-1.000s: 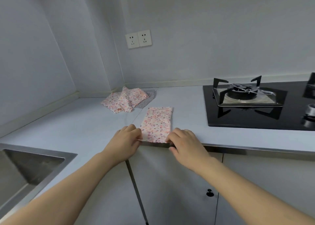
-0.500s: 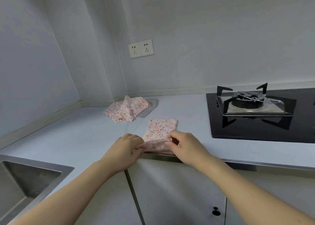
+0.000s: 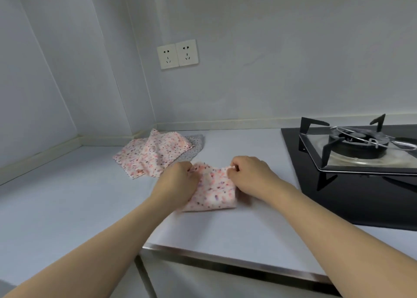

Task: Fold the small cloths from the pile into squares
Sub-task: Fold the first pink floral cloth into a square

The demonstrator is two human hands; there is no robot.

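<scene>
A small pink floral cloth (image 3: 214, 190) lies doubled over on the pale countertop (image 3: 214, 230), roughly square, its fold toward me. My left hand (image 3: 178, 182) pinches its far left corner and my right hand (image 3: 250, 175) pinches its far right corner, both pressing the top layer onto the far edge. Behind and to the left sits the pile of floral cloths (image 3: 153, 154), loosely heaped, with a grey patterned cloth (image 3: 195, 145) partly under it.
A black gas hob (image 3: 352, 184) with a metal pan support (image 3: 361, 148) stands to the right. The counter's steel front edge (image 3: 225, 261) runs below my arms. A double wall socket (image 3: 177, 54) is on the back wall.
Both hands lifted the cloth's near edge from the counter's front and carried it away from me, folding the long strip in half. The view has also moved closer.
</scene>
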